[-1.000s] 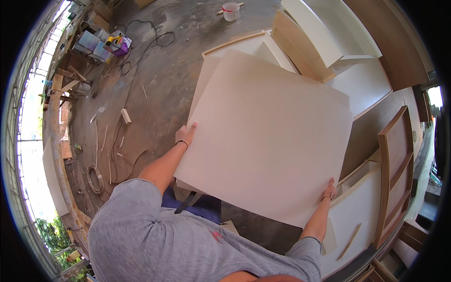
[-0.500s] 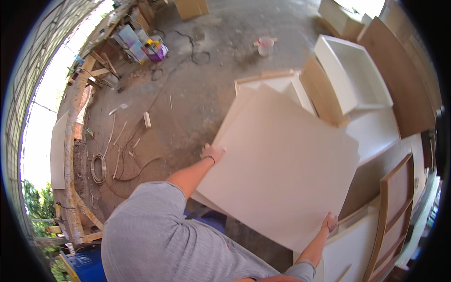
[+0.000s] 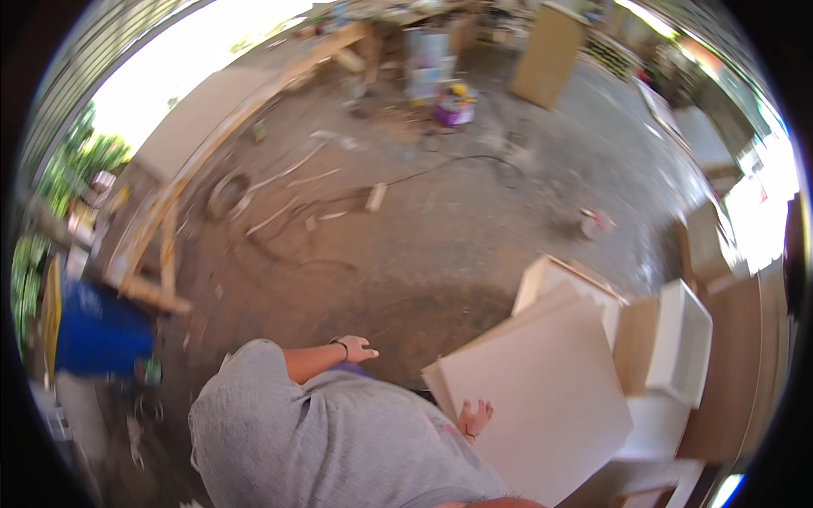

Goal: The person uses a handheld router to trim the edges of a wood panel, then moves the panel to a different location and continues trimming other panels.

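Observation:
My left hand (image 3: 357, 348), with a dark band at its wrist, hangs over the brown floor away from the panels. It is empty, its fingers loosely stretched. My right hand (image 3: 475, 418) is held over the near left part of a stack of large pale flat panels (image 3: 542, 381), fingers apart and gripping nothing. I cannot tell if it touches the top panel. The stack is slightly fanned at its left edge. It rests partly over a shallow wooden-edged white tray-like frame (image 3: 550, 275).
A white open drawer box (image 3: 682, 343) and a brown board (image 3: 728, 364) stand right of the stack. Cables (image 3: 423, 173), wood offcuts (image 3: 376, 197) and a small bucket (image 3: 595, 223) lie on the floor. A blue bin (image 3: 102, 330) and a wooden bench (image 3: 229, 127) are at left.
Both hands have come off the panel edges they were holding. My view has swung left, so the panel stack now sits lower and further right. The left hand has moved away from it.

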